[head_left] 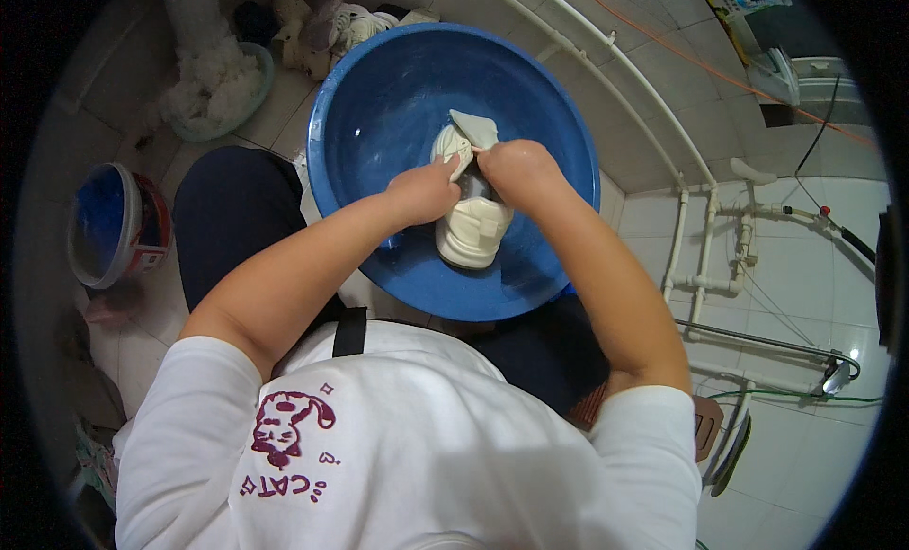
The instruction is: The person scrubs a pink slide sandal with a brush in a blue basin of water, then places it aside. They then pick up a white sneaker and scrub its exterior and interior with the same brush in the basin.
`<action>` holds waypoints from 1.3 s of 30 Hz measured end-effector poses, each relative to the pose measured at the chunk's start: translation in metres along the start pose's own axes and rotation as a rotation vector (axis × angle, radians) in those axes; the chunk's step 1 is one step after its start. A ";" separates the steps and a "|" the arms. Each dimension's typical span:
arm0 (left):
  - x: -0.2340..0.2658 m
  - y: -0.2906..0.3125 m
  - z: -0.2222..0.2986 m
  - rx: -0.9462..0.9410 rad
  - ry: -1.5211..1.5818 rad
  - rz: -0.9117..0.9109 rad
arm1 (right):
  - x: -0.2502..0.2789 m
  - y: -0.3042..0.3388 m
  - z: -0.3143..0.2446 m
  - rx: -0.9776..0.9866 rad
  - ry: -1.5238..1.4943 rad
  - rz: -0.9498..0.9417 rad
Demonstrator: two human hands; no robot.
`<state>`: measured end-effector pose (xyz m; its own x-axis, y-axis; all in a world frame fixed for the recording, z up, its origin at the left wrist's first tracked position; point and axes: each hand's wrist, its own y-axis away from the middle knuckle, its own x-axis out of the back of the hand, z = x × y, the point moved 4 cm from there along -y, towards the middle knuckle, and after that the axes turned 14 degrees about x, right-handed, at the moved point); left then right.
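A white sneaker (472, 230) is held over the inside of a large round blue basin (379, 105), its heel toward me. My left hand (426, 192) grips the left edge of the shoe's opening, thumb on the upper. My right hand (521, 171) is closed at the right side of the opening, its fingers pinched near the raised pale tongue (476, 130). What lies between those right fingertips is too small to make out. My hands nearly meet over the shoe. Its sole is mostly hidden.
A bucket (121, 226) with something blue inside stands at the left. Beyond it, a pale green basin (248, 96) holds white fluffy stuff. Several shoes (360, 25) lie behind the blue basin. White pipes (653, 143) run along the right wall. A brown seat (707, 427) shows beneath me.
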<state>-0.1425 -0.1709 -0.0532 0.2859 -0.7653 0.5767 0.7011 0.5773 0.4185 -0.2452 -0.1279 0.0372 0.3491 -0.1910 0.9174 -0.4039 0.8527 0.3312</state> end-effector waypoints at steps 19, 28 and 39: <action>0.003 0.006 -0.010 0.079 0.018 0.088 | 0.044 0.028 -0.021 0.114 0.024 -0.265; 0.007 0.006 0.002 0.030 -0.019 0.013 | 0.005 -0.009 -0.003 0.017 0.064 -0.218; 0.017 0.015 -0.005 0.104 0.036 -0.009 | 0.063 0.028 -0.033 0.103 0.040 -0.241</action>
<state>-0.1237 -0.1765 -0.0400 0.3048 -0.7790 0.5479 0.6323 0.5957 0.4953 -0.2066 -0.0997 0.0969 0.4780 -0.3613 0.8006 -0.3886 0.7305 0.5616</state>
